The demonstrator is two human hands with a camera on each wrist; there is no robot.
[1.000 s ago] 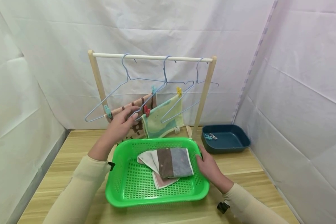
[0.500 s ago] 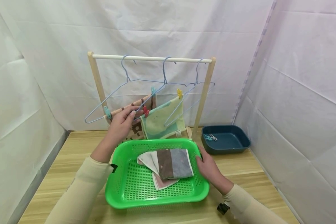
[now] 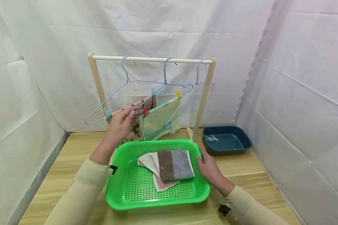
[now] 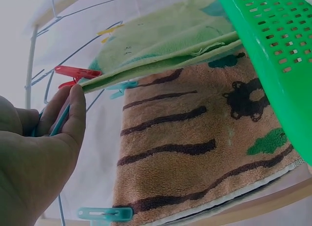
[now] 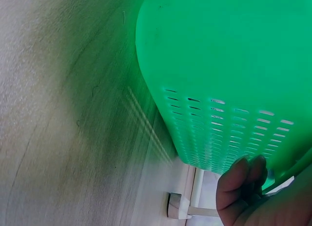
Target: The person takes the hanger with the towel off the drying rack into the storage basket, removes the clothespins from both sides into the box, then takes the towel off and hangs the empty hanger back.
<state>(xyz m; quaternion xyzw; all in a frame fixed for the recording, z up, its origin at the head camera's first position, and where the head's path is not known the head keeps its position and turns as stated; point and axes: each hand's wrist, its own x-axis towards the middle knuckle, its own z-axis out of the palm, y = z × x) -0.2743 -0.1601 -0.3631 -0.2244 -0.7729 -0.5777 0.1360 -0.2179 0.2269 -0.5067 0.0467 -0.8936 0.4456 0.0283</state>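
My left hand (image 3: 119, 127) pinches the left end of the middle blue wire hanger (image 3: 165, 70) between thumb and fingers. From that hanger hangs a pale green towel (image 3: 160, 120), fixed by a red clothespin (image 3: 145, 112) beside my fingertips and a yellow clothespin (image 3: 178, 93) at the far end. Behind it, a brown striped towel (image 4: 161, 148) hangs from the left hanger (image 3: 91, 115) with teal clothespins (image 4: 105, 214). My right hand (image 3: 212, 170) grips the right rim of a green plastic basket (image 3: 157, 204), its fingers curled under the edge. Folded towels (image 3: 173, 165) lie inside the basket.
A wooden rack (image 3: 204, 100) with a white rod (image 3: 146, 59) carries the hangers. The right hanger (image 3: 183, 104) bears no towel. To the right stands a dark blue bin (image 3: 228, 150) with clothespins (image 3: 212, 137) in it. White cloth walls surround the wooden table (image 3: 250, 178).
The middle hanger and the green towel have shifted slightly left with my left hand. The right hanger has swung a little. My right hand and the basket have hardly moved.
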